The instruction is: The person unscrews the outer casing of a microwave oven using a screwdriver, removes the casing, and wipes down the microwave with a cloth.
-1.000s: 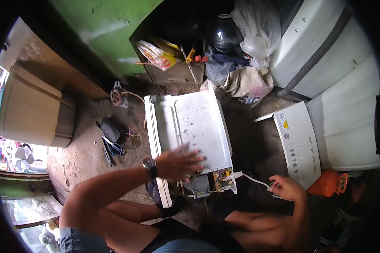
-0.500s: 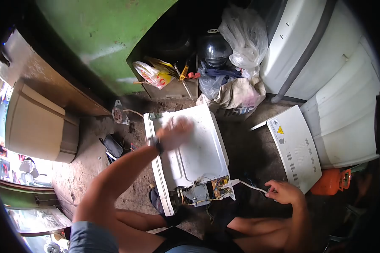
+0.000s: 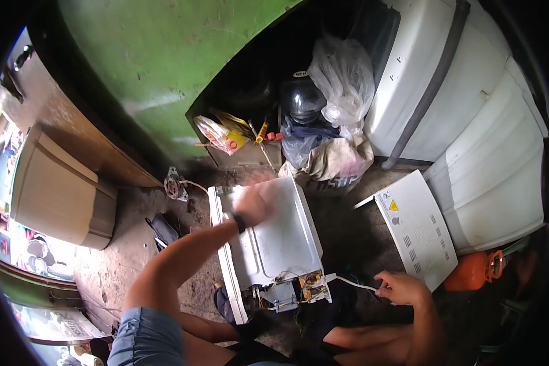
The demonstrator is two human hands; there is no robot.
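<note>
A white appliance that looks like a microwave oven stands on the floor between my legs, its outer cover off. Wires and metal parts show at its near end. My left hand, with a dark band on the wrist, is over the far part of its white top. Motion smears the fingers, so I cannot tell whether they touch it. From the near right corner a white power cord runs to my right hand, whose fingers are closed on it beside my knee.
A white vented panel with a warning label leans at the right, near an orange gas cylinder. Behind the appliance sit a cloth sack, a plastic bag and a black helmet. A small motor-like part lies left.
The view has tilted and shifted slightly, so the appliance sits lower in it. My left hand is still blurred over the top. My right hand keeps the cord.
</note>
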